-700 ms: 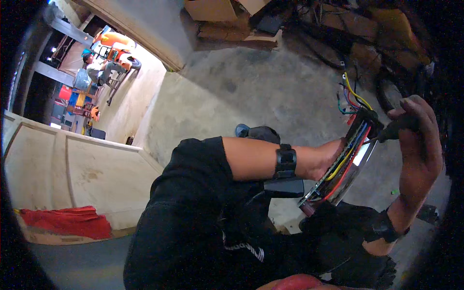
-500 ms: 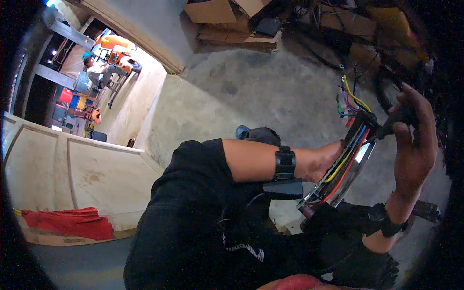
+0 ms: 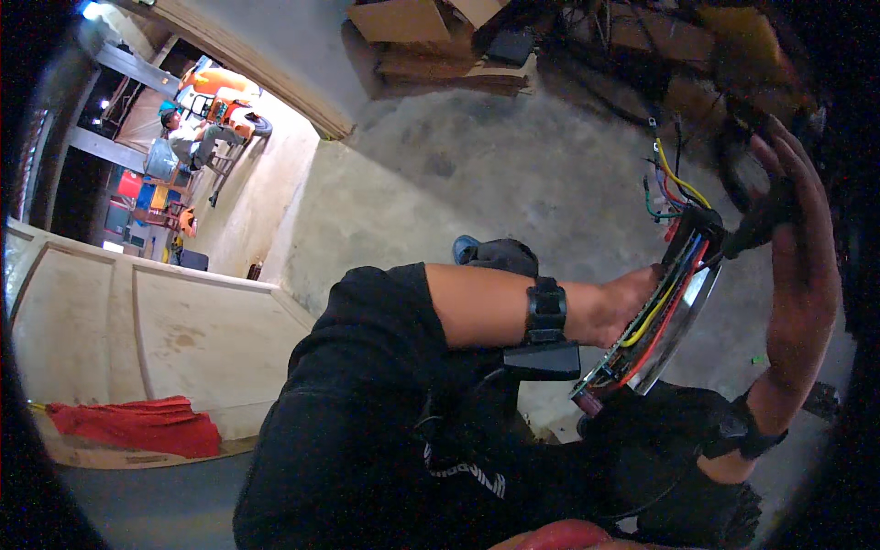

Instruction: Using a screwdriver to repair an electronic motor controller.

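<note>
My left hand [image 3: 628, 298] grips the near-left side of a long, narrow electronic module [image 3: 646, 321], tilted up to the right. Its fingers are mostly hidden behind the module. Yellow and red wires run along the module's open side, beside a circuit board edge and a shiny metal plate. Loose yellow, green, red and black leads [image 3: 674, 179] stick out at its far end. My right hand [image 3: 807, 229] is to the right, fingers stretched upward around a dark tool [image 3: 768, 225] whose kind I cannot make out. The tool's lower tip is near the module's far end.
Cardboard boxes [image 3: 454, 60] and dark clutter lie along the back. At left, a red cloth [image 3: 133, 426] hangs by a pale panel. Through the opening, a person [image 3: 188, 137] sits beside an orange and white vehicle [image 3: 225, 96]. A black box [image 3: 543, 360] is strapped at my left wrist.
My right hand has shifted slightly up and right, and its fingers are straighter. The module stays in my left hand. A small green bit now shows on the floor by my right forearm.
</note>
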`<action>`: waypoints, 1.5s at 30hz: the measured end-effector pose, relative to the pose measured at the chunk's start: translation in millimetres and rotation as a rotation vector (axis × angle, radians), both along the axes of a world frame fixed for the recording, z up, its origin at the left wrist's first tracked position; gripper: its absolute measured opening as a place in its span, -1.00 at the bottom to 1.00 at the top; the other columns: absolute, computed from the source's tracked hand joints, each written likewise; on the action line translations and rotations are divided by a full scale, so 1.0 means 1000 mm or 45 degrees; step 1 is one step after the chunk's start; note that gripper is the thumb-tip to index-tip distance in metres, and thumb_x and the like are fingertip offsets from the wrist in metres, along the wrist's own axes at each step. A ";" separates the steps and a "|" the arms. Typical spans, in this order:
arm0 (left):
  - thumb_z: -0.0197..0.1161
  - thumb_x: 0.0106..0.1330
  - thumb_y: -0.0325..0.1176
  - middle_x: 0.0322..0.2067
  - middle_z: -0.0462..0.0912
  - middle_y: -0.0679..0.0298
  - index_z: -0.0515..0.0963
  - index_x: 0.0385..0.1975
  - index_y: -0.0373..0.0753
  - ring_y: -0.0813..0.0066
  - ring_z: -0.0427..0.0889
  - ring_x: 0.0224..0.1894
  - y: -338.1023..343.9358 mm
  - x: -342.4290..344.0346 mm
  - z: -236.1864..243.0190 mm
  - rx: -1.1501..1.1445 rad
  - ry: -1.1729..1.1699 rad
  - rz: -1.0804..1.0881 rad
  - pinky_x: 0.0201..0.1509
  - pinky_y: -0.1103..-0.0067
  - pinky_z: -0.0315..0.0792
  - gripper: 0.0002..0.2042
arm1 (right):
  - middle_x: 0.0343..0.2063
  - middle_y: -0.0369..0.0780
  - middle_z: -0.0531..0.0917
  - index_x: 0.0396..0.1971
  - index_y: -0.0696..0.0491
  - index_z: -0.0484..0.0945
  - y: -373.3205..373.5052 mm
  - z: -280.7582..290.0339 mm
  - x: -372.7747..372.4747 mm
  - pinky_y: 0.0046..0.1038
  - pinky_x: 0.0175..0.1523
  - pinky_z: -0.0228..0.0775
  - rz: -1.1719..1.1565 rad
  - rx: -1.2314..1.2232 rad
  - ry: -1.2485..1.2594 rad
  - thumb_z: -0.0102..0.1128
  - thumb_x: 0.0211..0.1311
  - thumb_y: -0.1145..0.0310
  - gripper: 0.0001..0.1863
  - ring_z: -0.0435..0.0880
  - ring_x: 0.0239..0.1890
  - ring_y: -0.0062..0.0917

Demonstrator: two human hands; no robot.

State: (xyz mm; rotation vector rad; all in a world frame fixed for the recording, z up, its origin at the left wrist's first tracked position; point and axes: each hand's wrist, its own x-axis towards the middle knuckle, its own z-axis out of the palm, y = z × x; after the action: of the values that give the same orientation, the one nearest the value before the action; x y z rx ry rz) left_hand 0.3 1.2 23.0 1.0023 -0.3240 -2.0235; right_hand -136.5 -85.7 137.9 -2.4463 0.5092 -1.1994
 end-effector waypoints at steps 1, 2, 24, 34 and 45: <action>0.02 0.16 0.27 -0.60 0.51 0.35 0.50 -0.50 -0.09 0.52 0.46 -0.59 0.001 0.002 0.000 0.000 0.008 -0.011 -0.56 0.54 0.35 -0.51 | 0.05 -0.15 0.46 0.10 0.14 0.40 0.003 -0.001 -0.003 -0.39 0.16 0.25 0.044 0.103 -0.029 0.06 0.20 0.50 -0.58 0.48 0.03 -0.39; 0.01 0.23 0.19 -0.61 0.49 0.43 0.48 -0.49 -0.06 0.60 0.44 -0.61 -0.001 0.005 -0.005 -0.011 0.064 -0.076 -0.59 0.61 0.34 -0.59 | 0.05 -0.15 0.46 0.10 0.14 0.40 0.005 -0.002 -0.005 -0.39 0.17 0.25 0.087 0.204 -0.057 0.05 0.21 0.49 -0.59 0.47 0.04 -0.39; 0.05 0.27 0.07 -0.61 0.57 0.37 0.51 -0.46 -0.06 0.57 0.51 -0.64 -0.007 0.000 -0.039 0.013 0.337 -0.132 -0.57 0.53 0.45 -0.67 | -0.07 -0.15 0.55 0.04 0.15 0.43 0.013 -0.009 0.007 -0.45 0.02 0.38 0.082 0.072 0.088 0.20 0.12 0.39 -0.55 0.56 -0.09 -0.42; 0.08 0.23 0.07 -0.61 0.58 0.36 0.53 -0.45 -0.09 0.55 0.54 -0.64 -0.007 0.001 -0.030 0.061 0.249 -0.077 -0.57 0.55 0.46 -0.67 | 0.05 -0.20 0.46 0.13 0.11 0.36 -0.003 -0.021 -0.012 -0.47 0.02 0.40 0.024 0.487 -0.144 0.04 0.26 0.47 -0.59 0.52 -0.06 -0.50; 0.01 0.23 0.15 -0.64 0.57 0.33 0.54 -0.51 -0.11 0.50 0.55 -0.66 -0.007 -0.008 -0.043 -0.104 0.192 -0.014 -0.61 0.52 0.47 -0.57 | 0.14 -0.13 0.39 0.17 0.11 0.31 0.003 -0.011 0.005 -0.36 0.11 0.36 0.256 0.374 -0.168 0.06 0.22 0.48 -0.52 0.51 0.04 -0.38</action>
State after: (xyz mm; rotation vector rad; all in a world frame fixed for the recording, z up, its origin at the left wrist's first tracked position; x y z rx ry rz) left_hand -7.7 -5.6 -20.4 0.7944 -0.3290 -2.0655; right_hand -131.9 -82.9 126.8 -2.1004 0.3627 -1.1073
